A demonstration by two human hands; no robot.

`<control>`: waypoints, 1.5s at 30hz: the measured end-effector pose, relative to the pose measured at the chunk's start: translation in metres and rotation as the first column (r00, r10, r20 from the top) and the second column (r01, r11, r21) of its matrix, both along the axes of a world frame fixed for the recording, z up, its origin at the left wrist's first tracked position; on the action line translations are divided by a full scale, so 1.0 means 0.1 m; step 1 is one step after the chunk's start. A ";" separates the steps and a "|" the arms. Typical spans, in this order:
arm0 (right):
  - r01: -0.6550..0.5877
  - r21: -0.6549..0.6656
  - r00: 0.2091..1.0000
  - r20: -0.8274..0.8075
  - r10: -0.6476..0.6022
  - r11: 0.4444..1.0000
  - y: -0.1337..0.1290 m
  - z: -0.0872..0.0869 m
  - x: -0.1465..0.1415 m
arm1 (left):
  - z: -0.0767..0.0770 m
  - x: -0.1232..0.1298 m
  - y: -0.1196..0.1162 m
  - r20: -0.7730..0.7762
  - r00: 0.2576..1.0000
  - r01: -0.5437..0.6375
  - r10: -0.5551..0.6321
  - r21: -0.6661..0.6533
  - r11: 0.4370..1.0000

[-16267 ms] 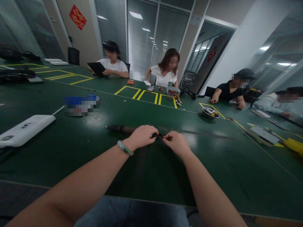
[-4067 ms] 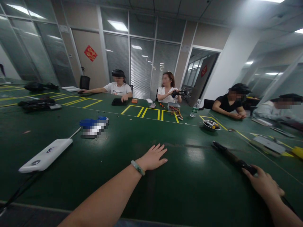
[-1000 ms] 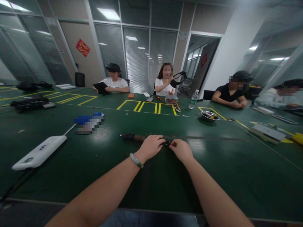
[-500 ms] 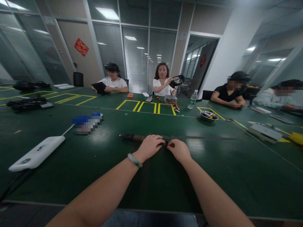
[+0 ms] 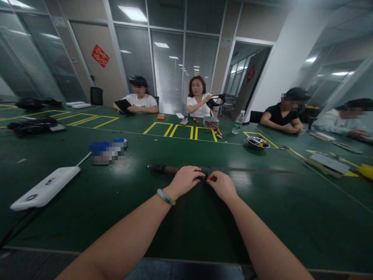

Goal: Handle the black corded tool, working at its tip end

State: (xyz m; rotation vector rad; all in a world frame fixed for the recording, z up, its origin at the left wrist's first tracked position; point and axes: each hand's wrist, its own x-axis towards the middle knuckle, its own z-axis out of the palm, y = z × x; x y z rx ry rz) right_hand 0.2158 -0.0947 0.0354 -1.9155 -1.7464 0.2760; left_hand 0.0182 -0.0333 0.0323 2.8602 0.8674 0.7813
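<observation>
A dark rod (image 5: 170, 170) with a brown shaft, a black collar and a shiny tip at its left end lies across the green table in front of me. It resembles a fishing rod handle, but my hands cover its middle. My left hand (image 5: 188, 179), with a pale green bangle at the wrist, rests over the rod, its fingers curled round it. Thumb and fingers of my right hand (image 5: 221, 184) are pinched on a small black part (image 5: 206, 176) at the rod's near side. The two hands' fingertips almost meet there.
At left lie a white power bank (image 5: 46, 187) with a cable and a blue-and-grey blurred item (image 5: 109, 149). Farther back stand a water bottle (image 5: 238, 122) and a metal bowl (image 5: 258, 144) of small parts. Several people sit along the far side.
My hands stay at the same spot on the rod, with only slight finger movement. Across the table, one person has shifted the black strapped item held in both hands.
</observation>
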 end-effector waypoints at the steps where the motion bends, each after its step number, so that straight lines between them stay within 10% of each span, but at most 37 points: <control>1: -0.001 0.002 1.000 0.004 0.001 1.000 0.00 -0.01 0.00 | 0.00 0.00 -0.01 0.017 1.000 -0.001 0.001 -0.001 1.000; 45: -0.038 -0.017 0.999 0.019 0.038 0.999 0.00 -0.02 0.00 | 0.02 -0.01 -0.06 -0.029 1.000 -0.003 0.005 0.072 0.997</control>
